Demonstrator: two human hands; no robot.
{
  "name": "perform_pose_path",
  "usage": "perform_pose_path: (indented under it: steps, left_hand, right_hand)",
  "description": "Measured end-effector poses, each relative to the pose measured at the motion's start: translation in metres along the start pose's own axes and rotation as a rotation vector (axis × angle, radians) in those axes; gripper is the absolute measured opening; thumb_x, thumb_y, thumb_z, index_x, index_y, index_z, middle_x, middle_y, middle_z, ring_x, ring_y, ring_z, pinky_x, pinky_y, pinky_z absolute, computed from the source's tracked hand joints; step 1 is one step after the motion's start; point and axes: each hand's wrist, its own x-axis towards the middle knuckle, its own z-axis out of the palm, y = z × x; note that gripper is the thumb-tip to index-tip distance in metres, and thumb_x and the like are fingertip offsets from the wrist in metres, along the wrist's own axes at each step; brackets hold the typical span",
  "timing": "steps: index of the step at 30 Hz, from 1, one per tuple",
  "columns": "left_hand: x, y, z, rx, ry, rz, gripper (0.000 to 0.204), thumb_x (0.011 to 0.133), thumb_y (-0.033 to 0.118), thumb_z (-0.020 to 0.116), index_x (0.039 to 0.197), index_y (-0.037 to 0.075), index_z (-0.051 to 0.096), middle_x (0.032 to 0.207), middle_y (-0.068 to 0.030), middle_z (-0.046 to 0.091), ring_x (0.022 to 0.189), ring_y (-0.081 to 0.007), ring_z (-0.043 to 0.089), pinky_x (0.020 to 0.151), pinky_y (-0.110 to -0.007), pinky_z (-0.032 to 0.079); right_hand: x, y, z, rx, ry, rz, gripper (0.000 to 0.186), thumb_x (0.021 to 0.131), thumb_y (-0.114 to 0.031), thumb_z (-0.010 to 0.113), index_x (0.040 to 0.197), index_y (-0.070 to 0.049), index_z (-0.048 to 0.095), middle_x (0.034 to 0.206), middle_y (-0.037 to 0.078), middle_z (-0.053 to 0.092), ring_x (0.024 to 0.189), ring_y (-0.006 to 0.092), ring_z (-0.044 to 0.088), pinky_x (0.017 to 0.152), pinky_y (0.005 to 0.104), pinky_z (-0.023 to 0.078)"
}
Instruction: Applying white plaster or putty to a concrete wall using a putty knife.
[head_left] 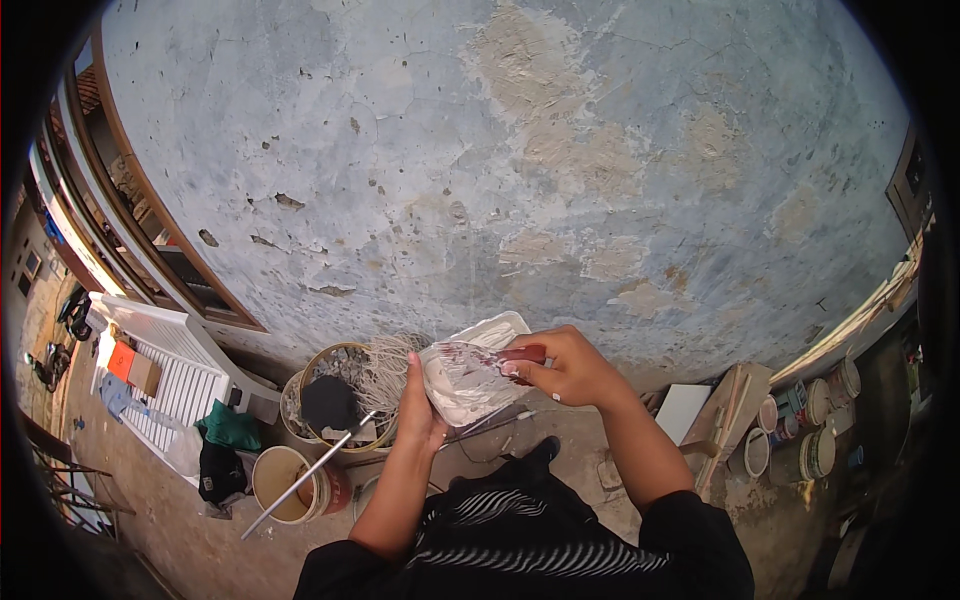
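A white tray (512, 321) smeared with pale wall filler (468, 393) rests in my left hand (420, 412), the thumb along its near-left side and the fingers beneath, mostly hidden. My right hand (566, 368) grips the red-brown handle of a putty knife (526, 354) over the tray. Its blade lies in the filler, coated white, so its edge is hard to make out. Ahead stands a worn blue-grey wall (400, 150) with chipped spots and rough beige filler patches (530, 70).
Below the wall on the left are a tub of rubble (345, 362), a string mop (392, 372), a bucket (288, 482) crossed by a metal pole (308, 474), and a white slatted bench (180, 385) with items on it. Boards (732, 405) and several paint pails (815, 455) stand right.
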Motion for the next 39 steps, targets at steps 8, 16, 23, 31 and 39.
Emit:
perform_pose_path:
  steps: [8, 16, 23, 31, 39]
  left_hand:
    - [-0.007, 0.004, 0.011, -0.08, -0.006, 0.193, 0.07, 0.102, 0.055, 0.034, 0.14, -0.003, 0.041, 0.138, -0.0186, 0.052, 0.124, -0.0293, 0.055, 0.107, -0.041, 0.044]
    - [-0.01, -0.003, 0.014, -0.052, 0.003, 0.177, 0.065, 0.103, 0.05, 0.039, 0.136, -0.005, 0.045, 0.135, -0.0193, 0.054, 0.123, -0.0295, 0.056, 0.105, -0.041, 0.045]
    - [-0.008, -0.012, 0.012, -0.118, 0.091, 0.172, 0.062, 0.103, 0.048, 0.04, 0.136, -0.005, 0.045, 0.134, -0.0193, 0.055, 0.12, -0.0293, 0.058, 0.102, -0.041, 0.048]
    - [-0.003, -0.011, 0.015, -0.05, 0.117, 0.237, 0.062, 0.104, 0.047, 0.039, 0.137, -0.005, 0.044, 0.135, -0.0194, 0.054, 0.121, -0.029, 0.058, 0.102, -0.041, 0.048]
    - [0.002, -0.015, 0.018, -0.142, 0.064, 0.218, 0.062, 0.103, 0.047, 0.041, 0.138, -0.004, 0.043, 0.138, -0.0186, 0.052, 0.125, -0.0289, 0.055, 0.106, -0.042, 0.045]
  right_hand:
    - [-0.001, 0.003, -0.025, -0.337, 0.227, -0.043, 0.018, 0.089, -0.015, 0.067, 0.1, -0.001, 0.069, 0.073, 0.013, 0.066, 0.059, 0.0199, 0.06, 0.061, 0.0308, 0.048]
    - [0.008, 0.013, -0.032, -0.641, 0.251, -0.406, 0.012, 0.086, -0.012, 0.065, 0.096, -0.005, 0.069, 0.086, 0.011, 0.069, 0.074, 0.0284, 0.064, 0.067, 0.0376, 0.051]
    - [-0.01, 0.027, 0.006, -0.597, 0.093, -0.271, 0.012, 0.086, -0.014, 0.064, 0.094, -0.005, 0.068, 0.084, 0.014, 0.066, 0.075, 0.0324, 0.064, 0.065, 0.0403, 0.05]
    - [0.016, 0.009, -0.031, -0.313, 0.256, -0.096, 0.016, 0.087, -0.014, 0.065, 0.094, 0.001, 0.065, 0.068, 0.013, 0.061, 0.058, 0.0204, 0.056, 0.058, 0.0348, 0.045]
    - [0.059, 0.026, -0.053, -0.279, 0.132, 0.181, 0.019, 0.085, -0.016, 0.062, 0.09, 0.002, 0.068, 0.072, 0.01, 0.067, 0.063, 0.016, 0.061, 0.061, 0.0317, 0.048]
